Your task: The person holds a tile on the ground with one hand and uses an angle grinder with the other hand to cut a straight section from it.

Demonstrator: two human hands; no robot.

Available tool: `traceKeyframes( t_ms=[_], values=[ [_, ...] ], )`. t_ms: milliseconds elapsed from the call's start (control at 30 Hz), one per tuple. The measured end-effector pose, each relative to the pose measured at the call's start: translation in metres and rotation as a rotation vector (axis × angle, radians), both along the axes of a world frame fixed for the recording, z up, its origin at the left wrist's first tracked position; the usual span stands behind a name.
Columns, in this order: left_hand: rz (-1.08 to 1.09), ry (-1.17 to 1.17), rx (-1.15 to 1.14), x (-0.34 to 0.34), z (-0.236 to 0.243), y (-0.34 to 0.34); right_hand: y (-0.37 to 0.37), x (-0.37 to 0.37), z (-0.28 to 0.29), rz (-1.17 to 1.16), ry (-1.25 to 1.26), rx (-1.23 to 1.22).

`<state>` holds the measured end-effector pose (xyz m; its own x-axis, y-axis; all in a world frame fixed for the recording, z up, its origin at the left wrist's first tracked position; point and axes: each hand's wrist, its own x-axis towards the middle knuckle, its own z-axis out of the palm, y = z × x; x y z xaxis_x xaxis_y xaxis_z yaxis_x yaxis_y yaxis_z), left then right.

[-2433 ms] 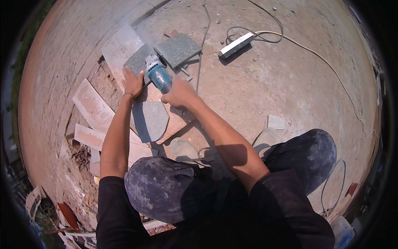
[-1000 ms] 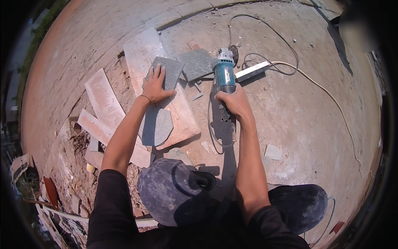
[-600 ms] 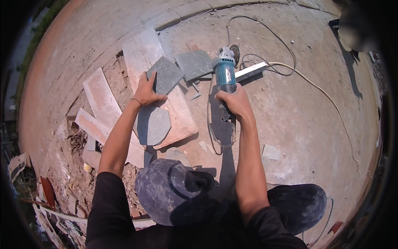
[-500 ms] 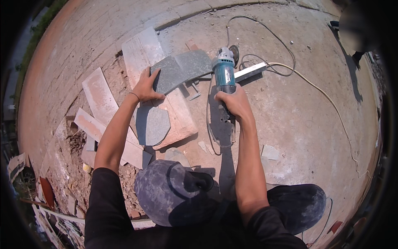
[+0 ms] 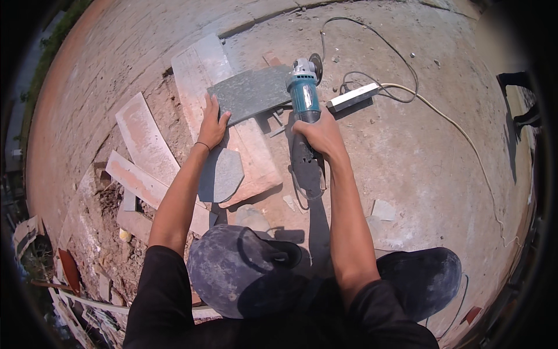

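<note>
A dark grey stone slab [image 5: 250,92] rests over a paler, dusty reddish slab [image 5: 253,152]. My left hand [image 5: 214,123] grips its lower left corner, the fingers against the left end and the thumb at the near edge. My right hand [image 5: 318,135] is wrapped round the body of a teal angle grinder [image 5: 304,96]. The grinder's disc [image 5: 316,67] stands on the right side of its head, and its left side is against or very close to the slab's right end. Nearer me, a smaller grey cut stone piece [image 5: 225,174] lies below my left wrist.
A white power strip [image 5: 354,96] with dark cord loops lies right of the grinder; a pale cable [image 5: 459,131] runs from it. Long stone offcuts [image 5: 145,131] lie at left beside broken rubble [image 5: 107,212]. Another person's dark-clad legs [image 5: 520,96] show at far right. My knees are close below.
My right hand has brought the grinder slightly left and up, toward the slab's right end. My left hand has shifted right and down along the slab's corner. The slab's shading is more even.
</note>
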<state>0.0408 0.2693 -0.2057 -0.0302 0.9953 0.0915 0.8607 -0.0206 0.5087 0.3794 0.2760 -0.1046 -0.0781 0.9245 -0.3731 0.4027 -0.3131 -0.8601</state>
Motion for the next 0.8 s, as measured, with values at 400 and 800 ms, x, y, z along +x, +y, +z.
traceKeyframes(
  t_ms=[400, 800],
  values=[
    [0.144, 0.208, -0.148, 0.032, 0.033, 0.002, 0.024, -0.099, 0.008, 0.230, -0.191, 0.051],
    [-0.131, 0.320, -0.252, -0.021, 0.020, 0.038, 0.046, -0.132, -0.013, 0.260, -0.216, 0.068]
  ],
)
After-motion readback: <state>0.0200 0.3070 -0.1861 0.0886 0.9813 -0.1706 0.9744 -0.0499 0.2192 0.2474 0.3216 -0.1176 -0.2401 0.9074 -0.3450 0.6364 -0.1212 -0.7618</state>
